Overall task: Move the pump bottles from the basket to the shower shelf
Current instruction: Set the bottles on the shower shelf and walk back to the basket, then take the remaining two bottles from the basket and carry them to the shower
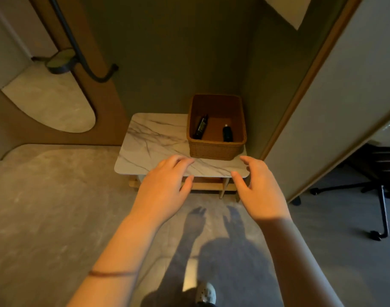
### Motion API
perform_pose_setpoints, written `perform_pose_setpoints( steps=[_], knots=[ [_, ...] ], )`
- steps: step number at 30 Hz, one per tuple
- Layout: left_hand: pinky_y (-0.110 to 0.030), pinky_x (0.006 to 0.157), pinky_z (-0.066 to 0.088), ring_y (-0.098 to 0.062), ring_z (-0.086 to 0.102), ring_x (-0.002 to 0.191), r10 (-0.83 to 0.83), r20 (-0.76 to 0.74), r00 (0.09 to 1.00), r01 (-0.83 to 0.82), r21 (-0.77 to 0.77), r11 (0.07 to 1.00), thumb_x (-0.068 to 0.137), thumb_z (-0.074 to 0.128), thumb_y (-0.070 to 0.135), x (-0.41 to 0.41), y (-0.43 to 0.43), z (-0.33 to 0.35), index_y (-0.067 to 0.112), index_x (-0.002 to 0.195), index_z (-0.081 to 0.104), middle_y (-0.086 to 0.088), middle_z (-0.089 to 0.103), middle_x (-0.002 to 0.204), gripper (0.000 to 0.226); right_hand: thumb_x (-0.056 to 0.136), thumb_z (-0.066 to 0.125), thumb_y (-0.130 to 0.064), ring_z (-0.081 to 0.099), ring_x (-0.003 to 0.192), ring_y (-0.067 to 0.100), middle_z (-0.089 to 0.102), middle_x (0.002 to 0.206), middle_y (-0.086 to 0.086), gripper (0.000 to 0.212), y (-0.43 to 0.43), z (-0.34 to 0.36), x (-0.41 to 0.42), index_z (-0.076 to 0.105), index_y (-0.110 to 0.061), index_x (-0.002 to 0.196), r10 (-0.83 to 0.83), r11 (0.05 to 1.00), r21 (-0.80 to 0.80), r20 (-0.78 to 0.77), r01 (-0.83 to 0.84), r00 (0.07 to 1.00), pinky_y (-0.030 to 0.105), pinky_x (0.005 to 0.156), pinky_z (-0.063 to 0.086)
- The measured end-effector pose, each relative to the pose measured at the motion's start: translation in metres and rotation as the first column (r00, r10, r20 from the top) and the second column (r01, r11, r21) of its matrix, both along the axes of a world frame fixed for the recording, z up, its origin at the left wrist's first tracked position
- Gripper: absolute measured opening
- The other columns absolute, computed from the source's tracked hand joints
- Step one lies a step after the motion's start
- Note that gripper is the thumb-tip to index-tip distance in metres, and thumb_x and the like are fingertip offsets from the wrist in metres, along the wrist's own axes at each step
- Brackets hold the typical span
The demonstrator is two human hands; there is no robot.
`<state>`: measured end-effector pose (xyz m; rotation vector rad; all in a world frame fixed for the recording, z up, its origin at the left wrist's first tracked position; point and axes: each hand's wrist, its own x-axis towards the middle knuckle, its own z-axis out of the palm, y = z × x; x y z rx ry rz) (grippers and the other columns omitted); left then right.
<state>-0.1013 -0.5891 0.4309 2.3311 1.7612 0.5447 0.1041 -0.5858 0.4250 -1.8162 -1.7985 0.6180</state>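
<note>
- Two bare hands reach forward over the floor, both empty, nearest to the viewer along with a light-coloured shoe at the bottom edge.
- The left hand has its grip apart, fingers spread and slightly curled, with the fingertips over the near edge of the table.
- The right hand also has its grip apart, thumb and fingers curved inward, hovering at the table's near right corner.
- A thin dark band circles the left forearm, behind the left grip.
- Shadows of both hands fall on the floor below and between the wrists.
- Just beyond both grips, and between them, stands the woven basket on the right part of the marble-patterned tabletop.
- Inside the basket, past the fingertips, lie two dark pump bottles: one bottle leans along the left wall, ahead of the left grip, and a second, shorter bottle sits nearer the right wall, ahead of the right grip.
- Neither hand touches the basket or the bottles.
- Far to the left of the left grip, a small round shelf is fixed beside a dark hose against the brown wall panel.
- To the right of the right grip, past a pale wall panel, the wheeled base of a chair stands on the floor.
</note>
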Motion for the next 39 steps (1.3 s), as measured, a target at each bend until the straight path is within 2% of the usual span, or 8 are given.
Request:
perform_pose_setpoints(
  steps=[4,9,14,21,25,31,35,39],
  knots=[
    [-0.022,0.083,0.04,-0.008,0.046,0.116,0.048,0.001,0.999,-0.048,-0.029,0.998,0.095,0.046,0.033,-0.003,0.044,-0.007,0.027,0.135,0.044,0.01,0.047,0.131,0.041,0.093,0.05,-0.035,0.043,0.127,0.015,0.044,0.141,0.001,0.053,0.053,-0.01,-0.002,0.035,-0.02,0.141,0.025,0.999,-0.044,-0.039,-0.027,0.999,0.028,0.102,0.036],
    [-0.023,0.081,0.04,-0.012,0.05,0.113,0.053,-0.001,0.999,-0.053,-0.036,0.998,0.092,0.05,0.03,-0.008,0.113,-0.022,0.024,0.132,0.048,0.006,0.051,0.126,0.041,0.092,0.049,-0.04,0.05,0.121,0.017,0.046,0.14,0.001,0.052,0.117,-0.028,-0.007,0.036,-0.023,0.14,0.043,0.999,-0.005,0.043,-0.042,0.998,0.032,0.096,0.046],
    [-0.015,0.081,0.032,-0.009,0.05,0.113,0.02,0.046,0.999,-0.017,-0.053,0.998,0.093,0.05,0.032,-0.011,0.203,-0.043,0.025,0.134,0.045,0.006,0.051,0.128,0.042,0.092,0.046,-0.045,0.045,0.125,0.014,0.04,0.142,-0.005,0.051,0.2,-0.042,-0.011,0.033,-0.03,0.14,0.008,0.998,-0.069,0.061,-0.003,0.998,0.027,0.092,0.042],
    [-0.016,0.073,0.038,-0.012,0.055,0.106,0.006,0.083,0.997,-0.002,-0.053,0.999,0.093,0.051,0.029,-0.018,0.34,-0.069,0.021,0.134,0.045,0.001,0.055,0.124,0.043,0.093,0.047,-0.043,0.048,0.122,0.016,0.04,0.143,-0.004,0.054,0.329,-0.06,-0.019,0.03,-0.027,0.142,-0.032,0.99,-0.136,0.109,0.047,0.994,0.03,0.094,0.047],
    [-0.017,0.079,0.037,-0.015,0.053,0.111,-0.01,0.096,0.995,0.019,-0.089,0.996,0.093,0.051,0.029,-0.013,0.406,-0.097,0.018,0.137,0.042,-0.002,0.054,0.127,0.046,0.093,0.05,-0.037,0.038,0.133,0.015,0.034,0.148,-0.002,0.059,0.39,-0.081,-0.019,0.026,-0.024,0.145,-0.076,0.982,-0.167,0.089,0.09,0.993,0.028,0.101,0.038],
    [-0.024,0.092,0.039,-0.018,0.048,0.12,0.013,0.134,0.991,0.011,-0.172,0.985,0.092,0.053,0.028,0.005,0.476,-0.147,0.016,0.14,0.036,-0.004,0.049,0.134,0.052,0.092,0.054,-0.033,0.03,0.137,0.014,0.028,0.15,-0.002,0.065,0.451,-0.134,-0.002,0.021,-0.023,0.146,-0.144,0.964,-0.222,0.04,0.149,0.989,0.024,0.102,0.028],
    [-0.034,0.103,0.035,-0.02,0.041,0.124,0.025,0.087,0.996,-0.007,-0.2,0.98,0.089,0.055,0.028,0.021,0.516,-0.191,0.015,0.14,0.035,-0.006,0.048,0.134,0.056,0.091,0.057,-0.031,0.03,0.136,0.018,0.028,0.149,0.002,0.065,0.493,-0.184,0.016,0.024,-0.022,0.145,-0.156,0.949,-0.27,0.037,0.16,0.987,0.032,0.106,0.031],
    [-0.04,0.103,0.035,-0.026,0.042,0.125,0.06,0.085,0.995,-0.036,-0.26,0.965,0.086,0.059,0.025,0.04,0.553,-0.245,0.012,0.139,0.039,-0.01,0.048,0.135,0.058,0.087,0.061,-0.031,0.036,0.132,0.023,0.033,0.146,0.007,0.066,0.538,-0.243,0.034,0.029,-0.017,0.144,-0.155,0.932,-0.321,0.071,0.17,0.985,0.037,0.106,0.035]
  ],
)
